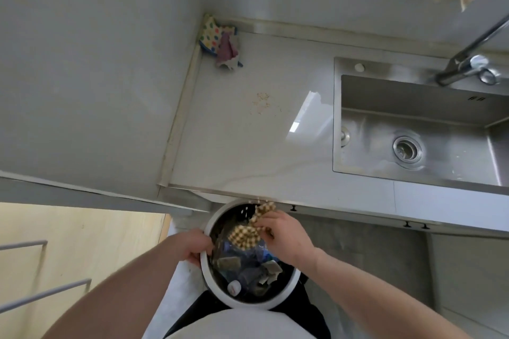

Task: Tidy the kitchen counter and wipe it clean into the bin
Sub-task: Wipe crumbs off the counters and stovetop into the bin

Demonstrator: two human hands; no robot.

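A round white bin (283, 293) sits just below the front edge of the pale counter (248, 146), with wrappers and a bottle cap inside. My left hand (197, 246) grips the bin's left rim. My right hand (281, 238) holds a yellow checked cloth (246, 237) over the open bin. A few crumbs are in the air at the counter edge above the bin. A patch of brown crumbs (263, 103) lies on the counter's middle.
Folded cloths, one dotted and one pink (220, 41), lie in the counter's back left corner. A steel sink (413, 129) with a tap (468, 63) is on the right. More cloths hang at top right. The wall stands on the left.
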